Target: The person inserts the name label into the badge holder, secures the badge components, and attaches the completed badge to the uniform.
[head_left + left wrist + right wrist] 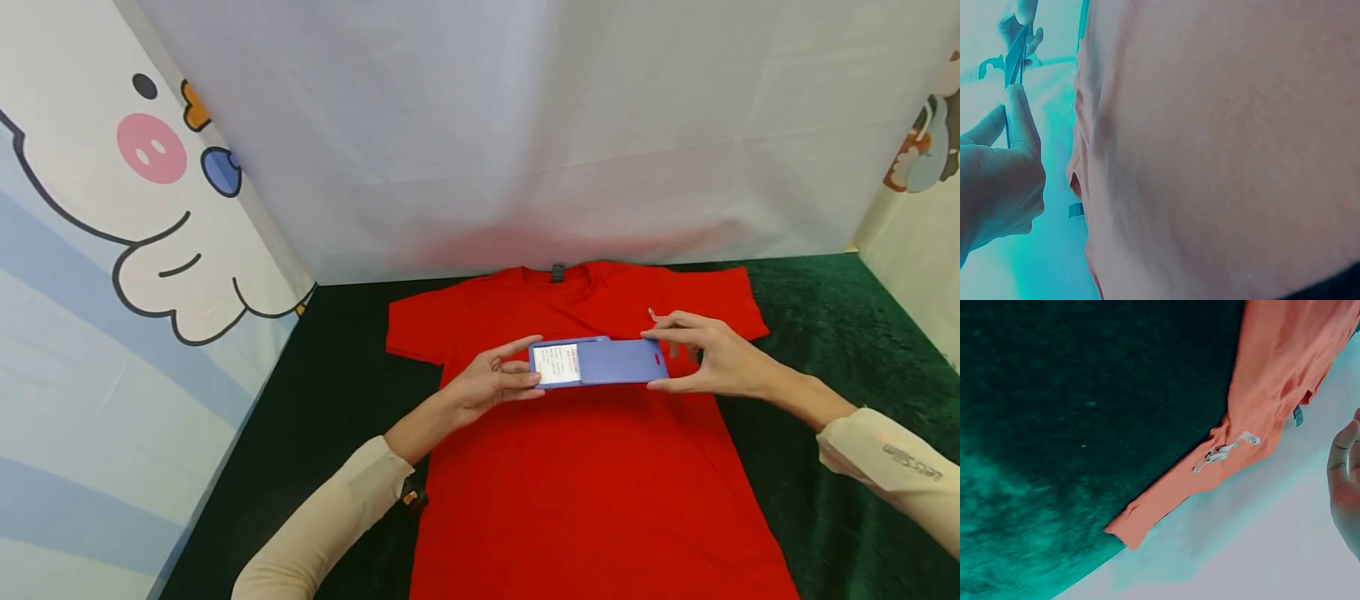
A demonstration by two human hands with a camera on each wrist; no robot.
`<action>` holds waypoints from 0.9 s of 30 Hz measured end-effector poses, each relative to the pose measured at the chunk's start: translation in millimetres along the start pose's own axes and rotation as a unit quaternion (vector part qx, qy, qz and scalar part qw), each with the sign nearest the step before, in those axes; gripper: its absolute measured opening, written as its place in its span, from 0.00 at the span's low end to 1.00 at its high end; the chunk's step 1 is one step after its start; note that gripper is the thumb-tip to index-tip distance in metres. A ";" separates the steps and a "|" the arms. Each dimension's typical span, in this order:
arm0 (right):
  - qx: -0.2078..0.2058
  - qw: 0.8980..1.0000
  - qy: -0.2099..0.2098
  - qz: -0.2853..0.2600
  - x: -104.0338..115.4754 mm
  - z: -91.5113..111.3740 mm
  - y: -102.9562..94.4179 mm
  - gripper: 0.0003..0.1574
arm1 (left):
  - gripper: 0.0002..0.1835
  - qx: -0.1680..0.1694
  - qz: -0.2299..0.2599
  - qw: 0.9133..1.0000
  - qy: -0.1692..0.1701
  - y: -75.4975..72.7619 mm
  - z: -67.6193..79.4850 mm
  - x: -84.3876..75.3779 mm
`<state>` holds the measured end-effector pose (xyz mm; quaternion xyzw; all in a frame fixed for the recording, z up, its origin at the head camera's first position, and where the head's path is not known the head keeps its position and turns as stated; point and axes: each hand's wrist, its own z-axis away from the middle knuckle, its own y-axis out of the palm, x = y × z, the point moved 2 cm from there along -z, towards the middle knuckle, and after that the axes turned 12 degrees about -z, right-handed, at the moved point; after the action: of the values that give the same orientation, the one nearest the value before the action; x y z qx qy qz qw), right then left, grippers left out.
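Observation:
A blue badge holder (618, 362) is held level above a red T-shirt (585, 475). Its two parts overlap, with the right one drawn out sideways, and a white printed card (557, 363) shows at the left. My left hand (487, 385) grips the left end between thumb and fingers. At the slotted right end, my right hand (703, 354) pinches the upper and lower edges. The left wrist view catches the holder edge-on, as a thin strip. Partly behind my right hand, a metal badge clip (1216, 455) with a short strap lies on the shirt.
The shirt is spread out on a dark green cloth (847, 333), collar toward the back. Behind it hangs a white curtain (525, 125). A cartoon-printed panel (97, 333) stands at the left, and another printed panel (915, 250) at the right. A small dark object (414, 497) sits beneath my left cuff.

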<state>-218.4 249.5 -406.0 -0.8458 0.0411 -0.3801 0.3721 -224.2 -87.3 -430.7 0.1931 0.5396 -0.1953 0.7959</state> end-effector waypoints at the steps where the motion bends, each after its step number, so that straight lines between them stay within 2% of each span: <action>1: 0.001 1.000 0.001 0.005 0.5 -0.9 1.5 0.38 | 0.34 0.000 -0.002 1.000 0.000 0.2 0.1 0.1; 10: 0.010 1.000 0.004 0.023 1.2 -7.5 7.6 0.37 | 0.35 -0.003 -0.016 1.000 -0.002 2.7 -0.6 0.0; 16: 0.014 0.999 0.007 0.030 -0.7 -9.5 7.5 0.37 | 0.34 -0.004 -0.007 1.000 -0.004 3.7 -0.4 -0.4; 27: -0.010 1.000 -0.008 0.012 -2.4 1.6 -8.6 0.39 | 0.34 -0.007 0.005 1.000 -0.003 -2.9 2.4 -0.2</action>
<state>-220.8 257.5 -402.4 -0.8519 0.0522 -0.3687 0.3684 -223.9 -91.0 -430.0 0.1898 0.5379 -0.1883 0.7995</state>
